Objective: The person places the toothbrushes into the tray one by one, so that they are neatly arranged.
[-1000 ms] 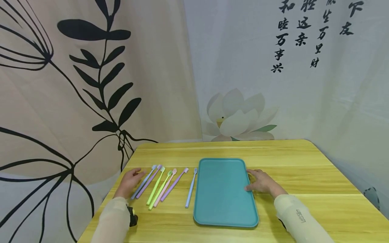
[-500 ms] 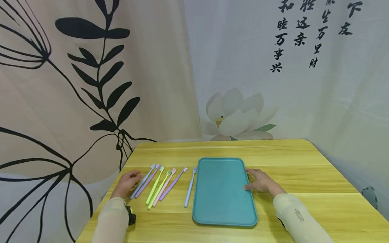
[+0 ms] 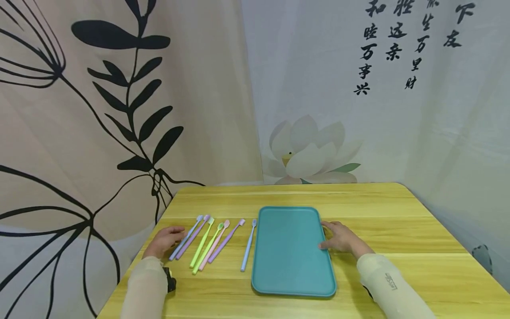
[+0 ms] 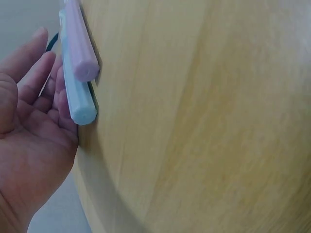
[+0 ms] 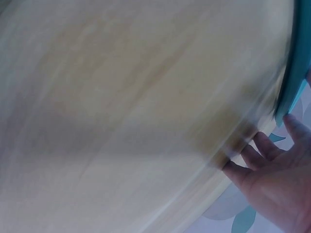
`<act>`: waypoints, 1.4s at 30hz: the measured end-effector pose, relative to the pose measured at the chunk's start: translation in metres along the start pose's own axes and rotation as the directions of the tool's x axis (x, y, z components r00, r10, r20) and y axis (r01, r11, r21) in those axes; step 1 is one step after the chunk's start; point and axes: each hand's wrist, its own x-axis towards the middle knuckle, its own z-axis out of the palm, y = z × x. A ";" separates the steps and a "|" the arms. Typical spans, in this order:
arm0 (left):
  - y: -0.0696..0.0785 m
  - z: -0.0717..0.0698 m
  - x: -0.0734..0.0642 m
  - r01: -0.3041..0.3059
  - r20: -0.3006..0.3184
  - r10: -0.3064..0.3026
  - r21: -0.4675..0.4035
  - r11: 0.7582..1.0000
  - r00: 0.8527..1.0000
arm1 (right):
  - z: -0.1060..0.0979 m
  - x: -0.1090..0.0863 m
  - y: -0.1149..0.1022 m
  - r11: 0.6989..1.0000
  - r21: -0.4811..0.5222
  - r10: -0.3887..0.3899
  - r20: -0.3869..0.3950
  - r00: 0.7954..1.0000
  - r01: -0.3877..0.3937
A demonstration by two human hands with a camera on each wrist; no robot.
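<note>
My left hand (image 3: 163, 241) rests at the table's left side, beside a blue toothbrush (image 3: 186, 238). In the left wrist view its fingers are spread and relaxed, next to the blue handle (image 4: 80, 97) and a purple handle (image 4: 83, 53); nothing is gripped. Further right lie a purple toothbrush (image 3: 193, 237), a green one (image 3: 202, 242), a yellow-green one (image 3: 208, 249), a pink one (image 3: 214, 245) and another purple one (image 3: 226, 241). Alone beside the teal tray (image 3: 294, 248) is a second blue toothbrush (image 3: 249, 246). My right hand (image 3: 342, 238) lies at the tray's right rim, thumb against it, fingers loosely extended.
The wooden table (image 3: 398, 226) has a rounded far edge. Behind it hangs a curtain (image 3: 215, 97) printed with black leaves, a lotus and black writing. Table surface runs on to the right of the tray and in front of the toothbrushes.
The whole head view has drifted slightly left. My left hand has shifted a little left from the toothbrushes. The toothbrushes, tray and right hand keep their places relative to one another.
</note>
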 end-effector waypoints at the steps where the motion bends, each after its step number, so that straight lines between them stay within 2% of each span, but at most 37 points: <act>1: -0.001 0.000 0.001 -0.002 0.002 0.002 0.003 1.000 1.000 | 0.000 0.000 0.000 1.000 -0.001 -0.001 0.000 1.000 0.001; 7: -0.003 0.000 0.002 -0.010 0.001 0.010 0.005 1.000 1.000 | 0.000 -0.001 -0.001 1.000 0.014 0.004 0.001 1.000 -0.004; 13: -0.001 0.005 -0.002 -0.024 -0.031 0.024 -0.005 1.000 0.999 | 0.000 -0.001 -0.001 1.000 0.022 0.009 0.005 1.000 -0.010; 20: 0.000 0.009 -0.001 -0.041 -0.057 0.043 0.026 0.999 0.997 | 0.000 -0.001 0.000 1.000 0.016 0.012 0.003 1.000 -0.012; 32: -0.004 0.009 0.004 -0.005 -0.080 0.011 0.070 0.998 0.997 | -0.001 -0.002 -0.002 1.000 0.008 0.015 0.003 1.000 -0.015; 42: 0.005 0.013 0.000 -0.043 -0.123 0.067 0.182 0.982 0.990 | -0.001 -0.002 -0.002 1.000 0.014 0.019 0.010 1.000 -0.019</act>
